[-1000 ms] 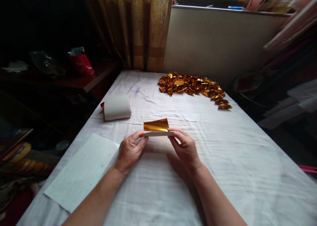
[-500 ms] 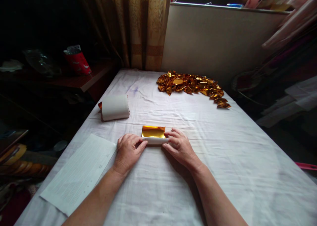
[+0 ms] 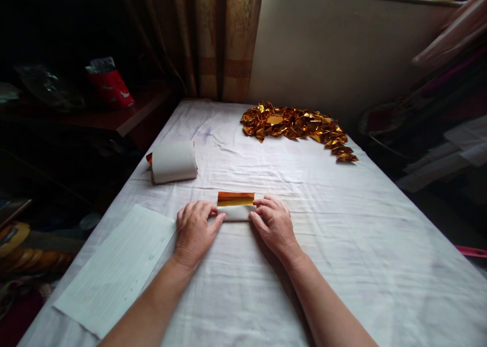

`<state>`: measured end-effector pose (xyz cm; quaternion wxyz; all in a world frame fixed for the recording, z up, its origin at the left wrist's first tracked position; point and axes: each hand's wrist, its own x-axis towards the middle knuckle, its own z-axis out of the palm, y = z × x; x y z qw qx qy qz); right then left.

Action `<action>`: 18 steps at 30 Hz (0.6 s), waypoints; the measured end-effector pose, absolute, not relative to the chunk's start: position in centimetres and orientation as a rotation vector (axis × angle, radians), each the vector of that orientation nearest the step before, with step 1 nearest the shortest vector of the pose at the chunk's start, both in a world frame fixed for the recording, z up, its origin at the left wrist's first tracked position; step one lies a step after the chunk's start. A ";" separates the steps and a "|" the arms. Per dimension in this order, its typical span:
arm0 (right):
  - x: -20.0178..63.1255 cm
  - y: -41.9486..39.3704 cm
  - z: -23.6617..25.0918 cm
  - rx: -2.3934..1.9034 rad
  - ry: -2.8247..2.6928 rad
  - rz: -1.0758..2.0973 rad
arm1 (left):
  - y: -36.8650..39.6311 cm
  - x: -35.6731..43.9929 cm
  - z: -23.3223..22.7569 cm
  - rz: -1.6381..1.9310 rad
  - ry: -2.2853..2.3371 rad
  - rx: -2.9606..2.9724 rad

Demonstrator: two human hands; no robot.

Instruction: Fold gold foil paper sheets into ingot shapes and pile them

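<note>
Gold foil sheet (image 3: 235, 199) lies flat on white tabletop (image 3: 342, 245), near edge rolled to white back. Left hand (image 3: 194, 230) and right hand (image 3: 274, 225) press one end each, fingers down on fold, pinning it. Roll (image 3: 174, 162) far left; folded gold pile (image 3: 297, 126) far right.

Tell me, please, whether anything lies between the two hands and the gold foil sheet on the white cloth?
Nothing visible does. The left hand and right hand already rest on the two ends of the gold foil sheet, pressing its white folded edge onto the white cloth. The paper roll, lined sheet and folded gold pieces lie apart.
</note>
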<state>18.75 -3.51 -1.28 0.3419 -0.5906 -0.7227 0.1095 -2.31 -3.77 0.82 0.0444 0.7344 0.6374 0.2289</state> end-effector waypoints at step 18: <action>18.1 -3.7 -0.9 -1.572 -1.854 0.300 | -6.6 -0.3 0.1 0.629 1.328 2.745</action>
